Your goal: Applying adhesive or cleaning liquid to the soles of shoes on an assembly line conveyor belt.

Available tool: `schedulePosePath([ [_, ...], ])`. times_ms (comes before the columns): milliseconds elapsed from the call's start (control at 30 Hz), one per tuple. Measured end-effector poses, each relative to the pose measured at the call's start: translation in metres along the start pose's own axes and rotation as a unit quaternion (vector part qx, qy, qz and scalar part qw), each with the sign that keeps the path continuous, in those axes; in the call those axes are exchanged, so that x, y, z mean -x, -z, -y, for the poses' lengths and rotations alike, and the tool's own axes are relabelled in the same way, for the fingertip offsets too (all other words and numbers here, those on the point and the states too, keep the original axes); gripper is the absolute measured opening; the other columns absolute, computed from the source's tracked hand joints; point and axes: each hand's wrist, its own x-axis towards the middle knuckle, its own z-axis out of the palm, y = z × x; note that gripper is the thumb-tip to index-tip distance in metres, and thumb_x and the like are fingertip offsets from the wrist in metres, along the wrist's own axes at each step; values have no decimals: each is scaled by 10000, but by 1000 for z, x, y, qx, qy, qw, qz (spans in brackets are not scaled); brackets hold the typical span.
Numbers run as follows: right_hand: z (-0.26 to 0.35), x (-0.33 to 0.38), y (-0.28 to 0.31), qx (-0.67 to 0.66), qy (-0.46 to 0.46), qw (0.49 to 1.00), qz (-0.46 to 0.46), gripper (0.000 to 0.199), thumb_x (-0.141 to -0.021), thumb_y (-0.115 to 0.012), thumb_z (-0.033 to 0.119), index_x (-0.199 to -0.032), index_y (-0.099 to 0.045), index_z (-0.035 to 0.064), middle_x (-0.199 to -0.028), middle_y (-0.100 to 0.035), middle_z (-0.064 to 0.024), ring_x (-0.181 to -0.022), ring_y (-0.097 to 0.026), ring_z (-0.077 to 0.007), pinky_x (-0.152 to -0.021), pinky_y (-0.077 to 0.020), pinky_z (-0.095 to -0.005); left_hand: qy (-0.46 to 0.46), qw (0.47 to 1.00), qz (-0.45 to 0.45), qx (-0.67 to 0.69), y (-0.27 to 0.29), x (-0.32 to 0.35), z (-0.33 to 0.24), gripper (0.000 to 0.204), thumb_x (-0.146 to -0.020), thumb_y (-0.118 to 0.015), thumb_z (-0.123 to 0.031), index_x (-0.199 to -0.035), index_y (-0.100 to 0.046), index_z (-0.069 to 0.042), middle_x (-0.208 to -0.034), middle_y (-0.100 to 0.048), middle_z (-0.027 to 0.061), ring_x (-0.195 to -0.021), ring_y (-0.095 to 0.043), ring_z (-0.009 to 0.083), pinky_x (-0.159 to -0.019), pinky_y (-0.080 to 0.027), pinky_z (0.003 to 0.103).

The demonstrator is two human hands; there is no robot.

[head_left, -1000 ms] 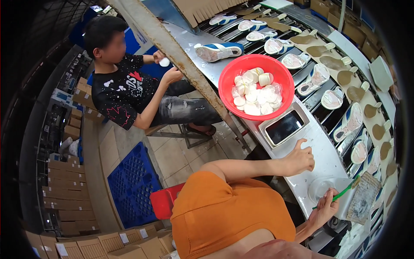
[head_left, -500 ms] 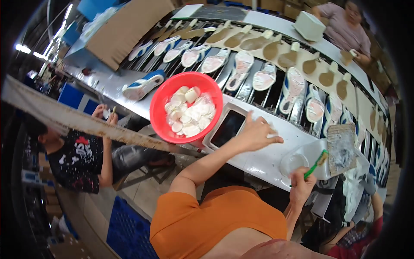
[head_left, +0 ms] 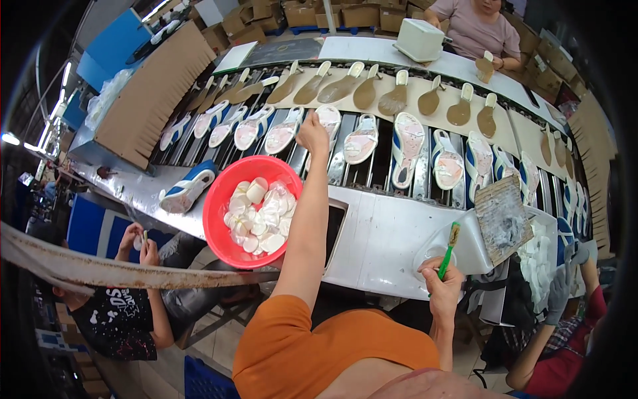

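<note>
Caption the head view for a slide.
Left hand at a sandal; right hand holding a green-handled brush.

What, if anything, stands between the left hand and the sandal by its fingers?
Nothing visible: the left hand is right at the sandal, with no object showing between them. Whether they touch, I can't tell. The red bowl sits off to the left, out of the way.

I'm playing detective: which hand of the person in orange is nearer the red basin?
Left. The left hand is beyond the red basin, by the sandals; the right hand, holding a green-handled brush, is farther right.
</note>
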Motion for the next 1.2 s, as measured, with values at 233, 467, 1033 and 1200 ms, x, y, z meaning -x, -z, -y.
schedulePosePath([
  [233,-4,5,7,15,-28,999,-13,53,-855,-670,42,-844,-679,-9,-615,-543,40,-483,-345,-9,-438,-236,-198,95,939,163,-289,-48,-6,58,1425,-587,-901,-367,-1492,150,-42,-1434,-353,322,-1307,-403,437,-1033,-328,610],
  [467,-15,9,22,56,-15,998,-8,276,-889,-620,76,-1151,-640,-7,-745,-667,-55,-441,-278,0,-416,-193,-189,14,997,-15,-78,-29,6,0,1352,-545,-916,-169,-1511,20,-27,-1319,-445,316,-1225,-441,453,-1079,-319,487],
  [1033,19,-9,6,203,102,972,66,438,-925,-582,83,-1336,-507,-48,-1263,-575,-149,-1132,-556,-191,-993,-414,-322,-549,728,399,99,151,226,-52,765,-744,-668,-41,-1433,-374,-197,-1446,-389,194,-1338,-413,344,-1117,-289,566],
  [1200,-9,18,-22,-53,5,988,-143,425,-927,-556,87,-1329,-467,-18,-1072,-631,-99,-680,-572,-63,-527,-427,-179,-303,901,158,267,121,293,13,787,-755,-776,-75,-1410,-344,-22,-1381,-471,192,-1270,-489,336,-1103,-334,500],
])
